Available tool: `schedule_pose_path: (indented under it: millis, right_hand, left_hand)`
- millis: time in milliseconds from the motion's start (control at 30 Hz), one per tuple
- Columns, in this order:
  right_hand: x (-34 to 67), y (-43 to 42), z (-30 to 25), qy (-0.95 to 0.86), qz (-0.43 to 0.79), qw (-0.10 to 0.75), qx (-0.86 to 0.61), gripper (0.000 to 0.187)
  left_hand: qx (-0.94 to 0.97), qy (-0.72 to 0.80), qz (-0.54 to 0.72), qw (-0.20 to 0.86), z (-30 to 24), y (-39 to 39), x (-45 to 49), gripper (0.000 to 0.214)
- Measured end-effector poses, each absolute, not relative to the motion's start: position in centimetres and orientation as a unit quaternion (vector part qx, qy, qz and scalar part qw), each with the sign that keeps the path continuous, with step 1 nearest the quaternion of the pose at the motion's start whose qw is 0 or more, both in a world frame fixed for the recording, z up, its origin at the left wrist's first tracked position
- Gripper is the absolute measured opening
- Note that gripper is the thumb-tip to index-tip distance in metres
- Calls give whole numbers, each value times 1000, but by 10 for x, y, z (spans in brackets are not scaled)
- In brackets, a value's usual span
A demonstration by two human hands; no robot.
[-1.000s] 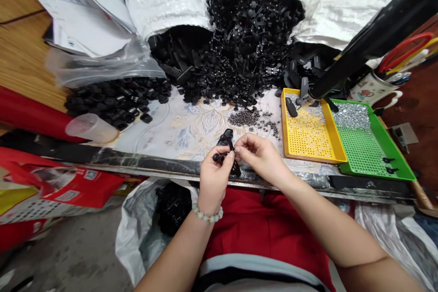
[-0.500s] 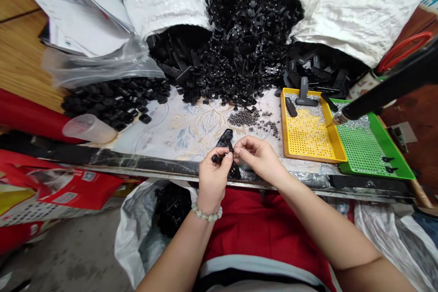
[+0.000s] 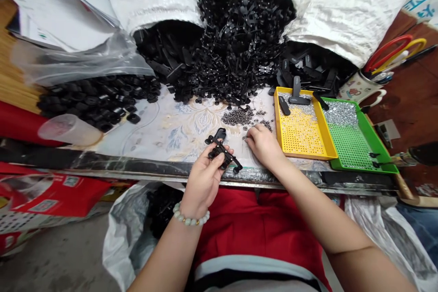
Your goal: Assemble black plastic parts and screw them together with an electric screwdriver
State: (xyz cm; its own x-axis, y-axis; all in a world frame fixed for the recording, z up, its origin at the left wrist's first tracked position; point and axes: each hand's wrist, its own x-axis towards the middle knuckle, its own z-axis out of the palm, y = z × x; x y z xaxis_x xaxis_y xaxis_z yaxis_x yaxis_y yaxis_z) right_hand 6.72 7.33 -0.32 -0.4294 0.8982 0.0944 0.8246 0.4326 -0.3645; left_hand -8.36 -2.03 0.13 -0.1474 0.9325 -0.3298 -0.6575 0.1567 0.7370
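Bare cloth (image 3: 178, 127) by left hand's (image 3: 203, 178) black part (image 3: 222, 155); right hand (image 3: 263, 143) near tray (image 3: 308, 157).

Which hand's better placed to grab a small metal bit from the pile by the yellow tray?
Right, likely. The right hand looks free, fingers at the edge of the pile of small metal bits. The left hand is busy holding a black plastic part, farther from it.

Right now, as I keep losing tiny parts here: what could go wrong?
The left hand holds the black part right at the table edge; a loose grip could drop it off the table. The right hand touches the small loose pieces, which lie in no tray; a sweep could scatter them.
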Motion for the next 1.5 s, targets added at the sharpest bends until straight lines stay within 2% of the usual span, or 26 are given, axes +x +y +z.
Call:
schedule_pose_path:
  millis: [100,267,400,567,633,767,867,1067,1300,1500]
  right_hand:
    - [62,75,-7,-833,103,115,-531,15]
    - [68,74,-6,-817,119,132,-548,18]
    - [69,72,-7,-839,121,157,-506,16]
    - [64,73,-7,-863,109,135,-475,19]
    - [63,71,-4,-861,138,166,-461,17]
    - [63,58,9,-835,251,285,-399,9]
    - [61,48,17,-815,315,323,-364,7]
    - [62,40,15,-807,355,334,-334,7]
    - [61,37,10,-775,379,320,-392,9]
    - [59,39,12,-797,353,300,-387,12]
  left_hand:
    - [159,431,634,622,-1,-21,-84,34]
    - [167,442,633,613,-2,-20,-83,30]
    - [168,448,625,617,-2,-19,-81,34]
    - [172,451,624,615,-1,-20,-81,34]
    - [173,453,626,611,-2,-21,-81,33]
    - [176,445,630,611,-3,-20,-81,34]
    - [174,446,635,607,-3,-19,-80,34]
    - [177,445,656,584,-2,-18,-81,34]
    - [185,454,668,560,1,-18,-79,34]
    - [254,468,668,519,-5,-19,-78,30]
